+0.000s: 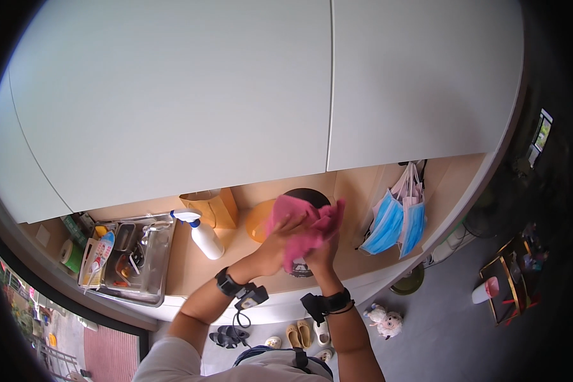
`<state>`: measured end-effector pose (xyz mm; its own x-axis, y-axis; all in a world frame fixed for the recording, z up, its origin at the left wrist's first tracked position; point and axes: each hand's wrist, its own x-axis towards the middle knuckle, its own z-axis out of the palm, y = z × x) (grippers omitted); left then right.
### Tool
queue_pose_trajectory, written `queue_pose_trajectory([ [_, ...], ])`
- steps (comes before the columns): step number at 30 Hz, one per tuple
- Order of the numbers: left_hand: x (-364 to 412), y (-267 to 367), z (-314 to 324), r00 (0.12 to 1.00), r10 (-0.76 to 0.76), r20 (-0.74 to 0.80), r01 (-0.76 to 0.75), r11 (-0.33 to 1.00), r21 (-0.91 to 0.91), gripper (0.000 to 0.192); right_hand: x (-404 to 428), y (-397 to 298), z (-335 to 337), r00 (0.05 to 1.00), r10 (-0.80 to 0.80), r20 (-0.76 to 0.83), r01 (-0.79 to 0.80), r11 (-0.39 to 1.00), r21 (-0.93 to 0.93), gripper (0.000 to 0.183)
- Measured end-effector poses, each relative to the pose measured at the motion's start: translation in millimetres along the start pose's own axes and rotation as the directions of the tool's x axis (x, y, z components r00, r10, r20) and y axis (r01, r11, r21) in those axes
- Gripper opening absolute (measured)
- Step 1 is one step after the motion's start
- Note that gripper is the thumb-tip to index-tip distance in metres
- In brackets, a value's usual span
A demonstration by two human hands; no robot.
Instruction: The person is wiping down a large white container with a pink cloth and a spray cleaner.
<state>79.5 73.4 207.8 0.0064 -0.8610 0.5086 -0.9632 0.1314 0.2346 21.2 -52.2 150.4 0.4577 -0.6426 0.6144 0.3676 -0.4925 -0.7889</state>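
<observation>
A crumpled pink cloth (308, 222) is bunched between my two hands above the wooden niche shelf (186, 272). My left hand (276, 246) lies over the cloth's left side with its fingers spread across it. My right hand (323, 255) grips it from the lower right, its fingers partly hidden by the folds. Behind the cloth is a dark rounded object (311, 195), mostly covered; a dark part bearing light marks shows below my hands. To its left, an orange rounded object (258, 220) is partly hidden by the cloth and my left hand.
A white spray bottle (206, 241) stands left, before an orange paper bag (224, 207). Further left is a metal tray (155, 277) of small items. Blue face masks (391, 222) hang right. Cabinet doors (196, 95) overhang the shelf. Shoes (298, 334) and a plush sheep (387, 322) are on the floor.
</observation>
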Motion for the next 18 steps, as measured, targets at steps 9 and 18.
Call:
queue_pose_trajectory([
  [9,-85,45,-37,0.571,-0.797,-0.196,-0.298,0.021,-0.954,0.063,-7,11,-4,0.994,-0.086,0.061,0.097,0.972,-0.212,0.11],
  [18,-117,12,5,0.411,-0.842,-0.349,-0.339,0.215,-0.916,0.053,34,6,-18,0.774,-0.087,0.627,0.067,0.996,0.056,0.11],
])
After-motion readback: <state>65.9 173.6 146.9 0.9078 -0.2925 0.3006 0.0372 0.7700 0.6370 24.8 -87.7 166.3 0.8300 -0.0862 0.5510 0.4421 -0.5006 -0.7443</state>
